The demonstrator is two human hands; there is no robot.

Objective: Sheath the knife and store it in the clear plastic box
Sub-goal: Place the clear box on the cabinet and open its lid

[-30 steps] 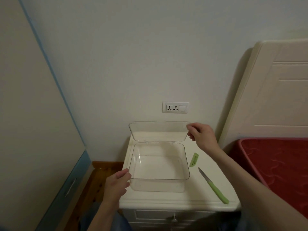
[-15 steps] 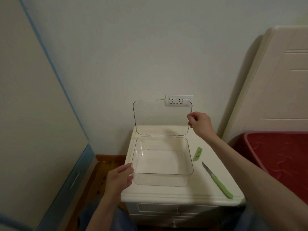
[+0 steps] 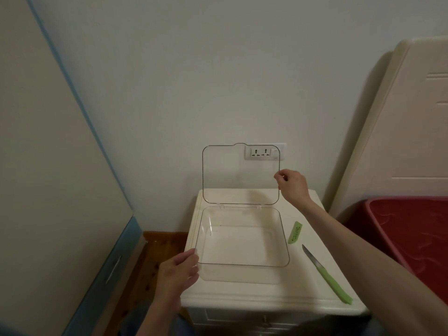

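Note:
A clear plastic box [image 3: 242, 263] sits open and empty on a cream nightstand [image 3: 242, 299]. Its hinged lid [image 3: 240, 174] stands upright against the wall. My left hand [image 3: 178, 272] grips the box's front left corner. My right hand [image 3: 292, 185] pinches the lid's right edge. To the right of the box lies a knife [image 3: 326, 275] with a bare steel blade and a green handle, its tip pointing away from me. The green sheath [image 3: 294, 232] lies apart from it, a little farther back.
A wall socket [image 3: 264, 152] is behind the lid. A bed with a red mattress [image 3: 412, 229] and a cream headboard [image 3: 400, 132] stands to the right. A beige cabinet with blue trim [image 3: 60, 190] fills the left. Wooden floor [image 3: 150, 258] shows beside the nightstand.
My right hand has swung the lid from a low tilt up to fully upright against the wall. My left hand has kept hold of the box's corner.

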